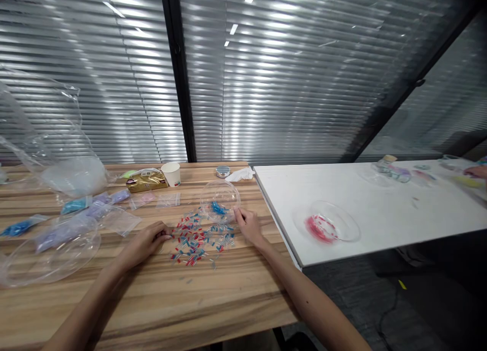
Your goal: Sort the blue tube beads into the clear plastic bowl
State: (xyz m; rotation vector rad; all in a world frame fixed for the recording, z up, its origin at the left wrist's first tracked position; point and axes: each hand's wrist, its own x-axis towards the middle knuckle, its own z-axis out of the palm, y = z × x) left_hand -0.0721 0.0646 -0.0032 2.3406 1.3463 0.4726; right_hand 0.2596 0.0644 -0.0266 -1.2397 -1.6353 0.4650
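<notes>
Many small red, blue and clear pieces (194, 237) lie scattered on the wooden table. At their left edge is my left hand (155, 235), its fingers pinched together; anything between the fingertips is too small to make out. My right hand (247, 223) is closed at the right rim of a clear round dish (235, 191), and its fingertips appear to grip that rim. Blue pieces (218, 208) lie in a small heap inside this dish, which stands just behind the scattered pieces.
Behind are a gold packet (147, 181), a paper cup (171, 174), a round tin (222, 171) and crumpled tissue (240, 175). Bags (23, 225) and a large clear balloon (81, 239) lie left. The white table (277, 188) holds a dish (348, 221); a person's hand (475, 172) is far right.
</notes>
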